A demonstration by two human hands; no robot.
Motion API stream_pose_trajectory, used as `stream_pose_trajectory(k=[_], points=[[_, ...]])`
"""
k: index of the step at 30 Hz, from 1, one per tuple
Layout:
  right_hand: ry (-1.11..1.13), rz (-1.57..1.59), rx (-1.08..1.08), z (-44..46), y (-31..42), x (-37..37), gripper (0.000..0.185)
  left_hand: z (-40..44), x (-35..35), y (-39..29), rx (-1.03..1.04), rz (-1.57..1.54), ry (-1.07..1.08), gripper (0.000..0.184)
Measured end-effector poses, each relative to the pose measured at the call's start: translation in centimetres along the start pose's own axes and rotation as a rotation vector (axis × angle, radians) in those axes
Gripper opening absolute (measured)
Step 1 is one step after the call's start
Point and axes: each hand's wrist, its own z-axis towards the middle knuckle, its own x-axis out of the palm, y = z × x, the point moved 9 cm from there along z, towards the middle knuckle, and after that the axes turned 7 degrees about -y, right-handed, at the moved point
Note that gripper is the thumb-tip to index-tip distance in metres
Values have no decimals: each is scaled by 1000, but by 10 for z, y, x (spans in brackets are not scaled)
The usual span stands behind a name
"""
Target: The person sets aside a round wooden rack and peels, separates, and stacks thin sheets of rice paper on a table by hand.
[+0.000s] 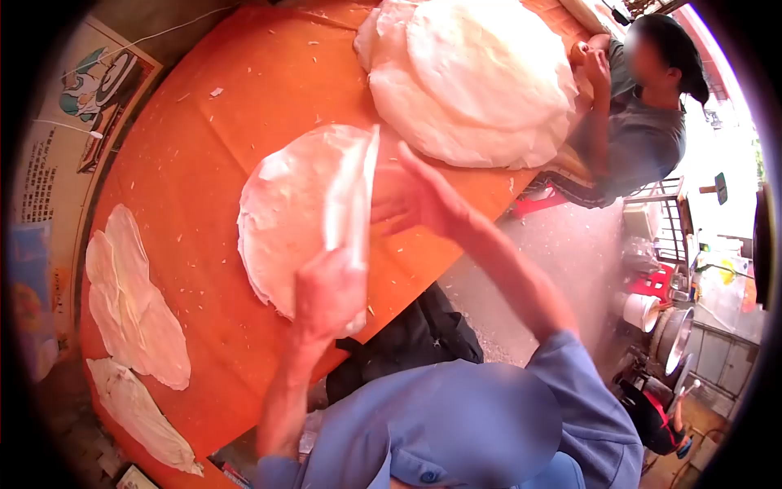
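A stack of thin round dough sheets (281, 216) lies in front of me. Along its right side, the top sheet's edge is lifted and blurred by motion. My left hand (330, 293) is closed on the lower end of that edge. Just right of the same edge, my right hand (419, 196) is open, fingers outstretched and partly blurred; I see nothing in it.
An orange-covered table (204, 163) carries dough crumbs. A large pile of wide round sheets (481, 81) stands at the back. Loose folded sheets (134, 297) lie at the left. Another person (643, 122) sits at the right, beyond the pile. Pots (672, 338) stand far right.
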Motion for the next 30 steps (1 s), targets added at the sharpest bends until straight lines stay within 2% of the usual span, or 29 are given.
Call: stream_pose_trajectory(k=[1,2,3,5,6,7,8,9,11,12,13,14,15,18,21,23,24,25,26,27,28,29,30], points=[[18,77,0,-1,-11,3,82,2,21,-7,1,17,90,29],[-79,6,-90,-10,-6,-3,65,1,28,-19,102,0,44,35],[-72,12,-70,-9,-13,-7,65,-2,32,-27,200,-18,-4,41],[-288,-397,-498,-16,3,-33,40,-5,42,-19,124,-61,72,48],[-449,-597,-544,-11,2,-55,30,-5,40,-10,54,-113,60,46],[-466,-793,-394,-9,2,-64,33,-1,37,-1,2,-170,36,44],[-397,-717,-408,-8,7,-66,33,-4,23,16,-15,-216,-45,39],[-337,-644,-425,-9,15,-69,32,-9,4,37,-133,-419,-162,37],[-263,-479,-608,-29,69,-63,32,-20,-55,75,-302,-494,-383,44],[-250,-485,-509,-45,103,-55,34,-26,-85,84,-304,-607,-480,47],[-273,-563,-564,-70,145,-49,36,-33,-113,100,-277,-635,-545,47],[-269,-798,-775,-86,192,-44,39,-41,-135,114,-314,-647,-585,46],[-135,-709,-800,-92,226,-47,33,-49,-148,126,-287,-741,-602,46],[-310,-1025,-969,-137,326,-41,30,-65,-173,131,-277,-872,-720,43],[-635,-1498,-1301,-187,422,-11,27,-71,-197,131,-274,-844,-758,42],[-886,-1834,-1564,-212,452,20,26,-63,-206,118,-271,-800,-768,41],[-922,-1983,-1736,-214,450,32,26,-54,-208,104,-270,-743,-734,41],[-740,-2248,-2134,-212,430,42,24,-45,-210,91,-270,-686,-702,40],[-1006,-2117,-1921,-197,427,35,23,-34,-208,78,-235,-676,-659,38],[-1019,-2127,-1838,-178,421,23,21,-25,-208,66,-229,-672,-662,38],[-847,-1939,-1555,-131,431,-23,23,-11,-207,49,-219,-558,-625,38],[-852,-1932,-1560,-106,407,-41,23,2,-205,33,-210,-444,-585,38],[-793,-2042,-1450,-66,377,-59,27,15,-202,21,-208,-441,-585,38]])
